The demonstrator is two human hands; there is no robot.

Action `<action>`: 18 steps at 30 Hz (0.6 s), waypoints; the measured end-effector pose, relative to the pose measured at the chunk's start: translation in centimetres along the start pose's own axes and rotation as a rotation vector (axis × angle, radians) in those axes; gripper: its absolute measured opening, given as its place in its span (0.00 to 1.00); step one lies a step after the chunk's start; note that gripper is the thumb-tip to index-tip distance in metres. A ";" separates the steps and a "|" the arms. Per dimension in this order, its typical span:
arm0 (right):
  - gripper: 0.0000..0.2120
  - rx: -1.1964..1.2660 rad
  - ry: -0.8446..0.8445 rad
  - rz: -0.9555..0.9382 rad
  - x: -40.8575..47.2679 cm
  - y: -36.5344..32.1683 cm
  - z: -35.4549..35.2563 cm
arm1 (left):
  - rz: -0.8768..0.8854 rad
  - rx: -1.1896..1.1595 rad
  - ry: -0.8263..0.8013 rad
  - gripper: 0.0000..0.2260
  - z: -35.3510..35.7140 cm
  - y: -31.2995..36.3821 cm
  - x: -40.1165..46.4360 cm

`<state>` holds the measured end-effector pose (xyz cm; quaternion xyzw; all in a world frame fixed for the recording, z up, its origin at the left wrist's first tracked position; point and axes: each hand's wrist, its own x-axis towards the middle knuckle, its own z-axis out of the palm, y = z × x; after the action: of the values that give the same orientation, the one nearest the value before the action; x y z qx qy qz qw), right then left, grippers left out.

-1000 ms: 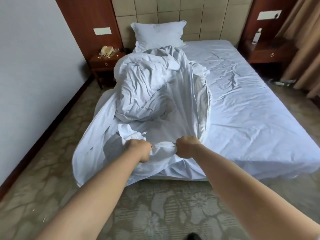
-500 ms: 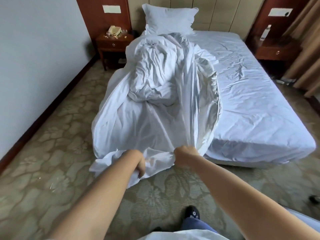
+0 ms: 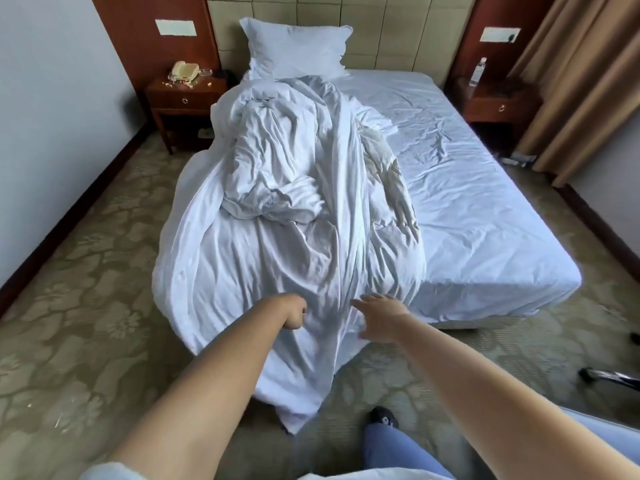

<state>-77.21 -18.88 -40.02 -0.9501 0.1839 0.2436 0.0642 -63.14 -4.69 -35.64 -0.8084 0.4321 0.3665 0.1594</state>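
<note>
Since half a second ago the cover [image 3: 277, 258] has come further off the foot of the bed [image 3: 485, 216], its tail now reaching the carpet [image 3: 86, 306] near the person's shoe [image 3: 383, 416], and the right hand [image 3: 377, 320] has let go of it. That hand is now flat with its fingers spread and straight, just over the cloth beside the left; I can't tell whether it touches.

The left hand [image 3: 294, 315] does the holding. It is curled into a fist round a bunch of the cover, which is why the folds run taut from the fist up the bed. My guess is that the cover is being dragged lengthwise off the quilt [image 3: 384, 161], whose yellowish edge shows along the right side of the heap. One hand anchors the cloth while the other is freed, probably to take a new hold or smooth the bunch down.

The cover itself lies in a long rumpled ridge along the left half of the bed, from just below the pillow [image 3: 294, 46] down over the foot and onto the floor. The right half of the sheet is bare.

A phone [image 3: 185, 71] sits on the left nightstand [image 3: 183, 98], and a bottle [image 3: 478, 71] stands on the far side, both well apart from the work.
</note>
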 end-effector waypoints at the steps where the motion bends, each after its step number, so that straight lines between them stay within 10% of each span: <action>1: 0.35 0.001 0.023 0.008 0.3 1.0 -0.6 | 0.021 -0.006 0.025 0.22 -0.8 0.6 0.8; 18: 0.32 -0.008 0.164 -0.095 16.3 22.8 -12.7 | -0.047 -0.147 0.160 0.24 -19.2 10.7 19.1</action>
<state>-67.06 -47.83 -37.63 -0.9748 0.1425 0.1624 0.0563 -56.34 -33.01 -35.88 -0.8546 0.3961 0.3278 0.0733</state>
